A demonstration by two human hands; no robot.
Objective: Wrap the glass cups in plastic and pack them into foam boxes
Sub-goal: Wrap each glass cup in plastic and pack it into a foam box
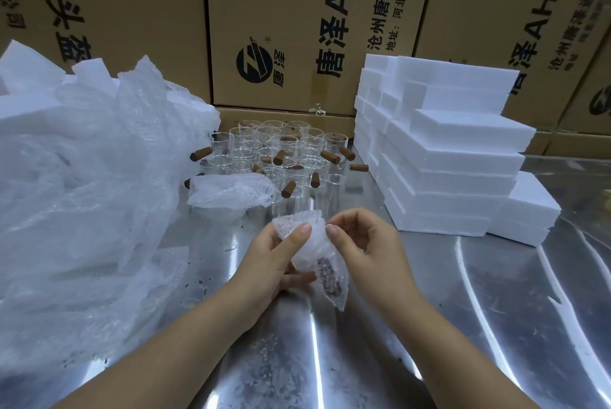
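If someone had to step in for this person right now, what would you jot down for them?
Left hand grips a bubble-wrapped cup; right hand pinches the wrap's top edge.
Unwrapped glass cups stand clustered at the back of the table; foam boxes stacked on the right; loose bubble wrap piled left.
Done: this cup is nearly wrapped.
Left: finish it, box it, then the rest. Filled boxes: cannot tell.
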